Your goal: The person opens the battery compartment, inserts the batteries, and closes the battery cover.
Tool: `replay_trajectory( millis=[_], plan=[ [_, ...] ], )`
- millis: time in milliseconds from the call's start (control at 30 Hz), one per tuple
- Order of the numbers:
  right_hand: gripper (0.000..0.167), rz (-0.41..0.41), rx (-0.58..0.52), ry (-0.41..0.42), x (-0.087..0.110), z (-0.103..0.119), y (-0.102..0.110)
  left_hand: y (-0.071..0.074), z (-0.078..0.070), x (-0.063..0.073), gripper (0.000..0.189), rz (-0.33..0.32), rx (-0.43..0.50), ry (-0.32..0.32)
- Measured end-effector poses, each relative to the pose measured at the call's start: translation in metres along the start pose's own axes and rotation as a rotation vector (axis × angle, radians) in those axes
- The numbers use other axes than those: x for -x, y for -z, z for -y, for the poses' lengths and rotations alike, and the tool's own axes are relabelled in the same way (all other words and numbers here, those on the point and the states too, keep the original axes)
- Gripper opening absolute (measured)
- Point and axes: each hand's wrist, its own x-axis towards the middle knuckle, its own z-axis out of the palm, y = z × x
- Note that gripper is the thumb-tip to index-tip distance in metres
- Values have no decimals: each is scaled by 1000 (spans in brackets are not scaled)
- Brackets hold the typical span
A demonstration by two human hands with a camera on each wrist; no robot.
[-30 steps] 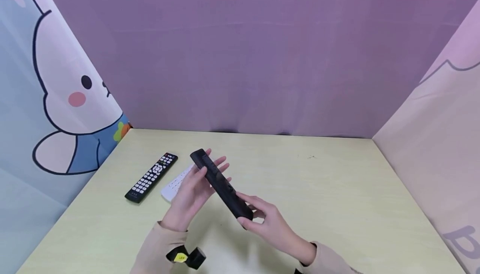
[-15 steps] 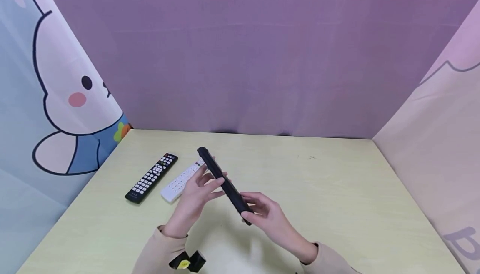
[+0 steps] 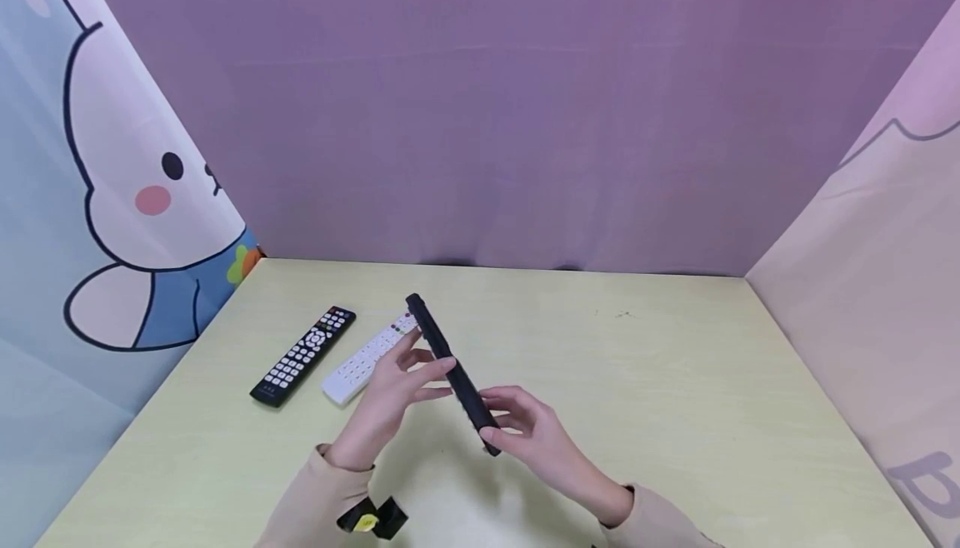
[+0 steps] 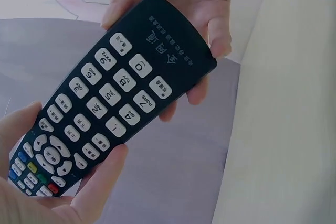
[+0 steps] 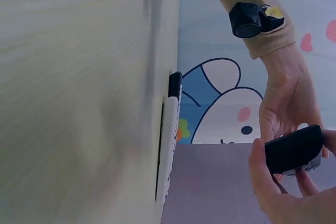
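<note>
Both hands hold a black remote control [image 3: 470, 396] above the table, tilted and turned with its narrow side to the head camera. Near its middle, the left hand [image 3: 390, 402] pinches it with thumb and fingers. At its lower end the right hand [image 3: 536, 435] pinches it by the edges. White number buttons and a few coloured ones cover the face of the held remote control [image 4: 110, 95] in the left wrist view. Behind the left hand lies a white remote control [image 3: 358, 373], partly hidden, and left of that a black remote control [image 3: 302, 356] with white buttons.
The pale wooden table [image 3: 660, 398] is bounded by a purple cloth [image 3: 510, 156] at the back and printed cloths on both sides. A black wrist camera [image 3: 388, 519] sits on the left sleeve.
The held remote control has turned from its broad side onto its narrow side, and its upper end has shifted right. The left thumb has moved down along it. The two lying remote controls stay put.
</note>
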Motion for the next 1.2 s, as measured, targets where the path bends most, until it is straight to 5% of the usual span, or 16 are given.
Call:
replay_trajectory(
  millis=[200,400,567,700,1200],
  plan=[
    [32,2,139,45,2,1,3,1,0,-5,77,-6,-135,1],
    [22,-1,304,110,3,1,14,9,2,-14,83,-29,-490,-32],
    [18,-33,398,130,7,1,28,15,7,-24,85,3,-787,-84],
    [18,-41,447,109,11,4,42,19,10,-30,86,41,-945,-62],
    [16,-71,592,32,29,12,87,32,32,-49,83,129,-1264,-94]
  ],
)
